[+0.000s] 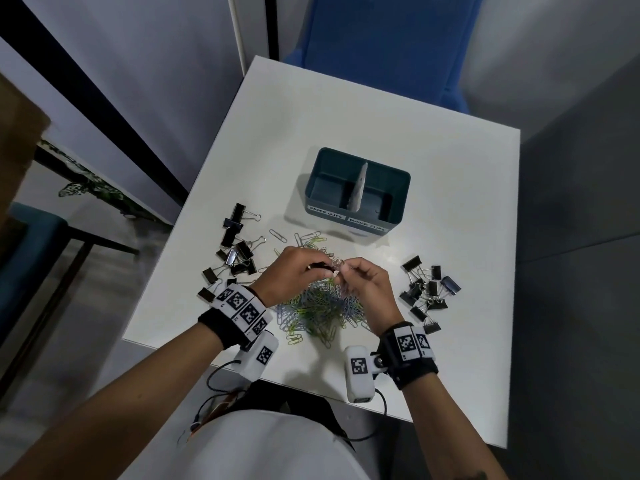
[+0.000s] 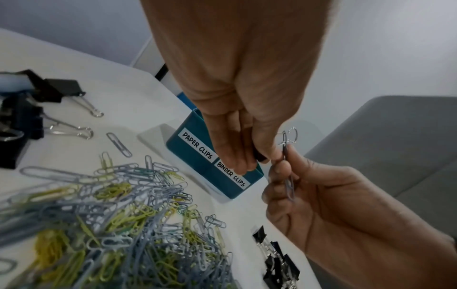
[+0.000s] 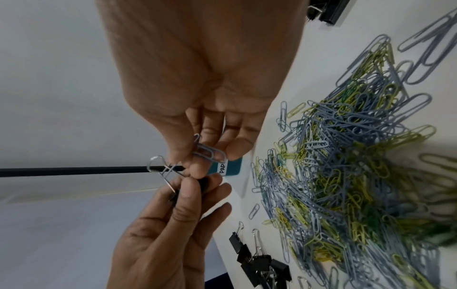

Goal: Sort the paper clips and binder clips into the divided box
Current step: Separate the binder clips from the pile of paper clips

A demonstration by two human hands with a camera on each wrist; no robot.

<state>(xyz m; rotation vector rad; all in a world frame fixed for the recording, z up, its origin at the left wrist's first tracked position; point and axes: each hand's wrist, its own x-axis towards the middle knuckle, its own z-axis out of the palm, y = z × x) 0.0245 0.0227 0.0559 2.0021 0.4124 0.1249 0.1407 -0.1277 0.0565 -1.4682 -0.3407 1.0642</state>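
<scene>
My left hand [image 1: 320, 268] grips a black binder clip [image 2: 258, 156] whose wire handle [image 3: 155, 166] sticks out. My right hand [image 1: 348, 270] pinches a grey paper clip [image 3: 210, 154] right beside that handle; whether it is hooked on the wire I cannot tell. Both hands hover over a big pile of grey and yellow-green paper clips [image 1: 322, 306]. The teal divided box [image 1: 401, 195] stands beyond the hands, with its left half labelled PAPER CLIPS [image 2: 197, 147] and its right half BINDER CLIPS [image 2: 231, 174].
Black binder clips lie in a left group [image 1: 235, 251] and a right group [image 1: 426, 292] on the white table [image 1: 433, 150]. A blue chair [image 1: 381, 46] stands behind the table. The table's near edge runs just under my wrists.
</scene>
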